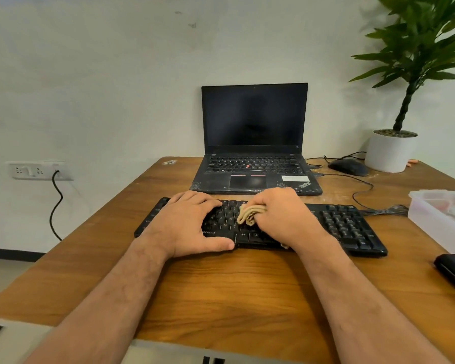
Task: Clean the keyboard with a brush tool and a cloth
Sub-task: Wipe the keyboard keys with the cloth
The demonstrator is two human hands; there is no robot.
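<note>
A black keyboard (347, 227) lies mid-table, its middle keys hidden under both hands. The right hand (281, 214) grips a bunched beige cloth (248, 215); the left hand (187, 222) rests flat, fingers straight. A wood-grain table (247, 290) runs out of frame.

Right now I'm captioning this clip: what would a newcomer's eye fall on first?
Two bare hands on the black keyboard at the centre: the right hand grips a beige cloth, the left hand steadies the keys. Behind stands an open laptop, its screen dark.

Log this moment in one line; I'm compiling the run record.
step: wiping | right hand: holds cloth on keyboard | left hand: steadies keyboard
</note>
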